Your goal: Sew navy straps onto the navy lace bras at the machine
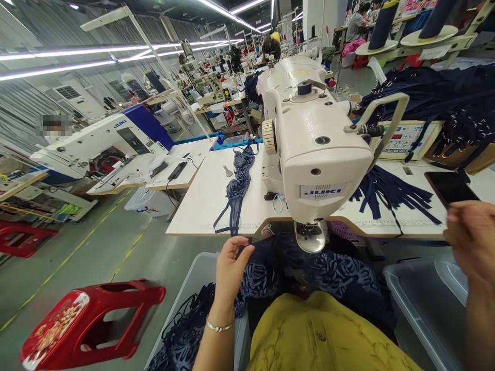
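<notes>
My left hand [231, 270] pinches the edge of a navy lace garment [320, 275] that lies on my lap under the needle arm of a white Juki sewing machine [315, 149]. My right hand [472, 238] is at the right edge of the picture, fingers curled round a dark phone [450, 188] at the table's right end. A navy lace bra piece [236, 183] lies on the white table [209, 198] to the left of the machine. Navy straps [390, 193] lie fanned on the table to the right of it.
A red plastic stool [88, 322] stands on the floor at lower left. A white bin [201, 273] with navy lace sits left of my lap, a grey bin [423, 304] to my right. A control panel [404, 139] and piled navy fabric [444, 98] lie behind. Other people sew at stations farther back.
</notes>
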